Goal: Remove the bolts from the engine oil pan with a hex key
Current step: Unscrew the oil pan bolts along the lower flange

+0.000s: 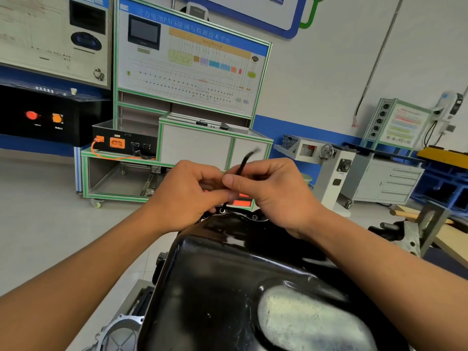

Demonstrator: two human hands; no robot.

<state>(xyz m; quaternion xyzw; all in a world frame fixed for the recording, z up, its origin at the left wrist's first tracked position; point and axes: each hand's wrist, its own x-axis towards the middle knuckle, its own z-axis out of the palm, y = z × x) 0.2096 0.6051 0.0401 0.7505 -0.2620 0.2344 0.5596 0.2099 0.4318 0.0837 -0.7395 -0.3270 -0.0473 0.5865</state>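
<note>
Both hands meet above the far rim of the glossy black oil pan (228, 287): left hand (187, 193) and right hand (273, 196), each grip pinched on the blurred hex key (243, 164), tip down at a rim bolt (222, 211). Behind: pale floor (45, 211), green-framed training panel (192, 69), grey cabinet (385, 183).

Across the left and middle of the frame we see a pale grey tiled floor (45, 211). Standing on it at centre left is a green-edged aluminium-frame cart on castors (119, 173). At centre right we find a white pedestal machine with a handwheel (334, 173), and just beside it a grey metal drawer cabinet on castors (382, 183). At the right edge a light wooden board (450, 239) lies low, its support hidden from us.
</note>
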